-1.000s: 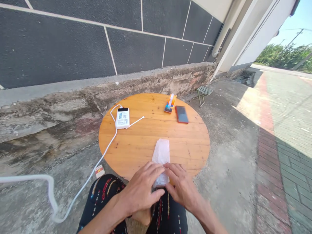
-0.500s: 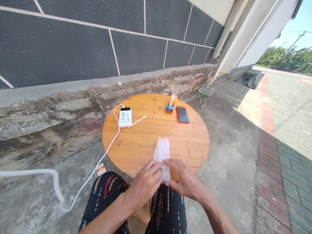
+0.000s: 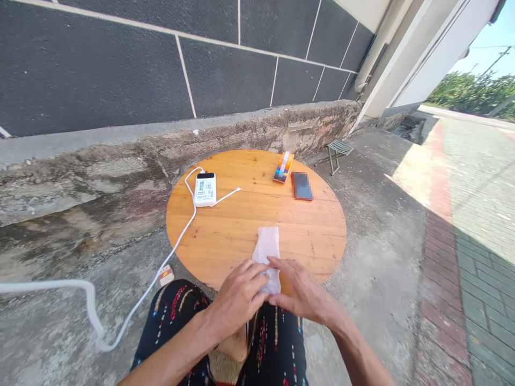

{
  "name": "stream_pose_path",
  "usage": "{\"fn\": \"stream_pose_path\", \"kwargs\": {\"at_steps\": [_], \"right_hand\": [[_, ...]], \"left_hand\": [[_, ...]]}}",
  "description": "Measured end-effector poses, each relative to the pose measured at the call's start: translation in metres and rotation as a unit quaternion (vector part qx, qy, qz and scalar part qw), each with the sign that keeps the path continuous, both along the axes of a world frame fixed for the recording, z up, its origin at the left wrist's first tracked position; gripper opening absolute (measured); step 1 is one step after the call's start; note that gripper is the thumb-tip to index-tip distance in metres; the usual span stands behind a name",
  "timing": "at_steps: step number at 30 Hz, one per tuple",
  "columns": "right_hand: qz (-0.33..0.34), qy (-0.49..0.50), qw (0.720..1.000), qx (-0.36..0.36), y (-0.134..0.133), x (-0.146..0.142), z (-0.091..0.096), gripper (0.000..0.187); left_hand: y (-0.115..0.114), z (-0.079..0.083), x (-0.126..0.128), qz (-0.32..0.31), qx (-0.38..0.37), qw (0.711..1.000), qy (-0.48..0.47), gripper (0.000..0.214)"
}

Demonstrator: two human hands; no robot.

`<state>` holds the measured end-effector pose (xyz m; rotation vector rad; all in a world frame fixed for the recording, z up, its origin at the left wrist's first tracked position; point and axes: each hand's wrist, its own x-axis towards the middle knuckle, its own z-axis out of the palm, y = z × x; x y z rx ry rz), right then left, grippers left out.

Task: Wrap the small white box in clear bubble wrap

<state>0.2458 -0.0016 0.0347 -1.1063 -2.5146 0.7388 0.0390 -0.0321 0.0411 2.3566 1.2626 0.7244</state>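
A folded white tissue (image 3: 269, 240) lies lengthwise on the near part of the round wooden table, its near end at the table's edge. My left hand (image 3: 238, 289) rests over the tissue's left side with bent fingers, thumb near the lower end. From the right, my right hand (image 3: 300, 287) touches the tissue's edge with its fingertips. Its thumb is spread well apart from the fingers, down by the near end. Neither hand is closed round the tissue. The part under the left fingers is hidden.
On the wooden table (image 3: 225, 236) lie a white power bank (image 3: 205, 191) with a white cable (image 3: 177, 241), an orange-and-blue packet (image 3: 283, 167) and a blurred phone-like object (image 3: 301, 186). A small box (image 3: 166, 275) is on the ground, and a folding stool (image 3: 338, 151) stands beyond.
The view has shifted slightly. Both hands stay at the tissue with nearly the same pose; the right fingertips have moved slightly up and left along it.
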Motion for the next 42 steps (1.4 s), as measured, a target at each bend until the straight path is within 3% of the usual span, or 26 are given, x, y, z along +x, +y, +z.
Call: {"fn": "stream_pose_path", "kwargs": {"at_steps": [6,13,20,23,29,35,42], "right_hand": [[-0.003,0.008,1.000,-0.009,0.004,-0.002,-0.002,0.076],[-0.015,0.044,0.999,-0.029,0.010,0.001,-0.012,0.077],[-0.044,0.050,0.997,-0.034,0.010,-0.010,-0.010,0.064],[-0.042,0.058,0.997,-0.005,0.012,-0.013,-0.010,0.058],[-0.047,0.048,0.996,0.050,0.013,-0.013,-0.009,0.060],[-0.018,0.012,0.997,0.077,0.018,-0.016,0.005,0.048],[0.007,0.006,0.999,0.036,0.028,-0.016,0.014,0.042]], "left_hand": [[0.012,0.010,0.000,0.003,-0.057,0.998,-0.010,0.009],[0.042,0.024,-0.008,-0.010,-0.149,0.988,-0.026,0.005],[0.066,0.019,-0.012,-0.026,-0.276,0.958,-0.067,0.017],[0.071,0.016,-0.013,-0.033,-0.297,0.951,-0.082,0.019],[0.073,0.015,-0.012,-0.026,-0.294,0.951,-0.094,0.023],[0.072,0.009,-0.015,-0.002,-0.293,0.949,-0.116,0.026],[0.035,0.003,-0.019,0.078,-0.254,0.939,-0.219,0.039]]}}
